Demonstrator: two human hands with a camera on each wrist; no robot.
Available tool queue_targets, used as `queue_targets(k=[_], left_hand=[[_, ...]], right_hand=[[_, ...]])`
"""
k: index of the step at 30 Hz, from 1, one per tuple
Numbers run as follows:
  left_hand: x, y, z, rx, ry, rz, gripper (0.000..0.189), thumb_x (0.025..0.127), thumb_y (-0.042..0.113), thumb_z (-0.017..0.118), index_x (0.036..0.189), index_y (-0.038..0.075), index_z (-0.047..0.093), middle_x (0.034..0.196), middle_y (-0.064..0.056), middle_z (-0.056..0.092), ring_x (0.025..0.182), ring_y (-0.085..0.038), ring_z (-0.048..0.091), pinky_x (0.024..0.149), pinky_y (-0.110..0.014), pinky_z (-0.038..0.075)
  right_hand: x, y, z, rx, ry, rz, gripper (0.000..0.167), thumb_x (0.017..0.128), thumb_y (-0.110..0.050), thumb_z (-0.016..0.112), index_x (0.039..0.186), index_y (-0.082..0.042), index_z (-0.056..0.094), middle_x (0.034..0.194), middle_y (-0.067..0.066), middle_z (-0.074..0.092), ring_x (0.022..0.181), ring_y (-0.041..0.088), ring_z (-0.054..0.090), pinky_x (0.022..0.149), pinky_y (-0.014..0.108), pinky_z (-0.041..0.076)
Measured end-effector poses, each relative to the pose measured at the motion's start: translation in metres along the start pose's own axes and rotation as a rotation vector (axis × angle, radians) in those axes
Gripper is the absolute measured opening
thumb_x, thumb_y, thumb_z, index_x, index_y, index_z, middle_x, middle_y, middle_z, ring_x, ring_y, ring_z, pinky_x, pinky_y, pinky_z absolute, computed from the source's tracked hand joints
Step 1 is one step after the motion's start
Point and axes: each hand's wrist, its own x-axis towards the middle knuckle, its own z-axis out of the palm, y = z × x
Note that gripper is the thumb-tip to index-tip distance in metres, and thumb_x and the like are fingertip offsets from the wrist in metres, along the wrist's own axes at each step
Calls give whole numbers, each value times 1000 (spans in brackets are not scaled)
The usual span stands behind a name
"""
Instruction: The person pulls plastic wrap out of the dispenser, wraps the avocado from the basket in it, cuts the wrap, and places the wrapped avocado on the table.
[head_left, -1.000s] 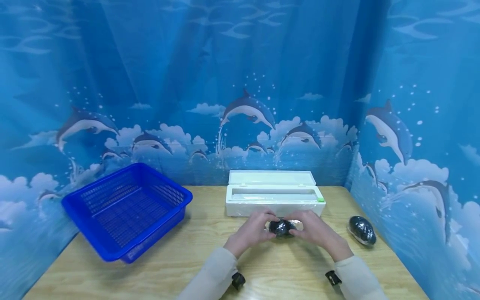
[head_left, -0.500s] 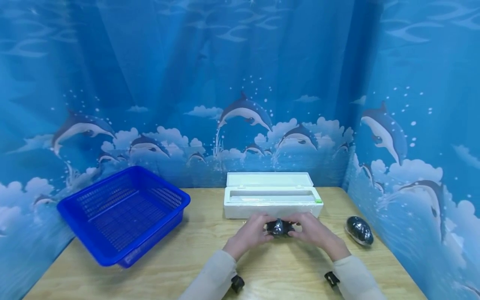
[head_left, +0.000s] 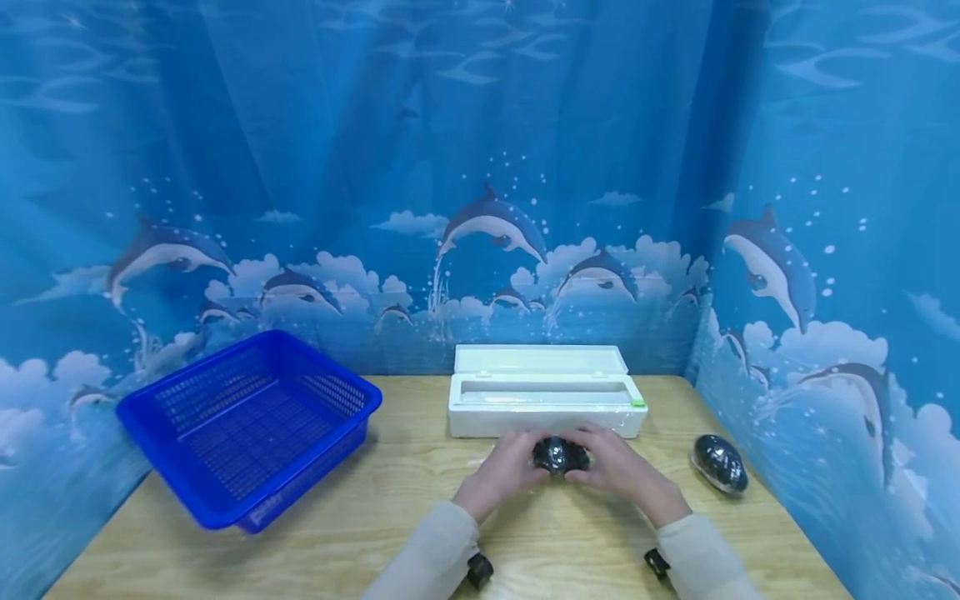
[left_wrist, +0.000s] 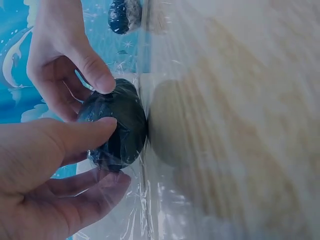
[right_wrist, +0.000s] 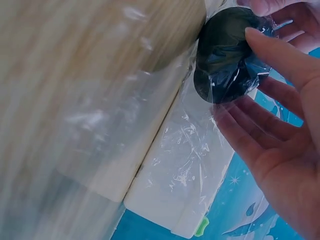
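Observation:
Near the table's middle, a smooth dark oval thing (head_left: 555,456) sits in clear, wrinkled cling film; its kind is not plain. My left hand (head_left: 506,471) holds its left side, thumb on the near face and fingers round the far side. On the right side my right hand (head_left: 618,467) holds it likewise, as the right wrist view shows. Film (left_wrist: 112,167) lies creased over the fingertips of my left hand. Just behind both hands stands a long white box (head_left: 547,421), its lid (head_left: 540,359) raised. The oval's underside is hidden.
A second dark oval thing in shiny film (head_left: 720,463) lies near the table's right edge. To the left stands a blue perforated basket (head_left: 311,467). The wooden table (head_left: 420,483) ends at a blue dolphin curtain (head_left: 360,183).
Both hands stay round the dark oval thing with small finger shifts; its visible face has turned a little. My right hand sits slightly nearer the left one. The view shifted slightly.

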Motion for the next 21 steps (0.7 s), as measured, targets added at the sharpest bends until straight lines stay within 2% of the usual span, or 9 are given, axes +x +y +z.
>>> queue_targets(k=[5,12,16,21], left_hand=[[-1,0,0,7,-23,-36,45,88,10,79,130,7,65,126,-12,70,120,-27,67,107,-40,56],[-2,1,-3,50,-44,-22,34,86,14,81,118,8,72,111,-7,74,104,-21,67,99,-35,58],[-2,2,-7,42,-92,-38,26,87,16,81,110,7,73,103,-5,73,94,-15,65,92,-30,59],[-4,4,-15,15,-173,-58,18,89,17,79,104,8,74,93,1,71,81,-7,60,80,-21,56]], right_hand=[[0,-2,0,-10,-15,2,58,80,-17,86,133,-4,66,127,19,69,114,36,68,100,53,57],[1,-6,-6,11,-91,25,51,83,-19,84,130,-5,68,125,18,71,114,34,68,100,53,56],[1,-8,-9,26,-116,14,48,84,-22,83,126,-3,69,120,16,74,108,32,70,96,51,58],[1,-9,-11,90,-143,-12,46,85,-20,82,125,-3,69,112,10,76,98,23,71,88,43,60]])
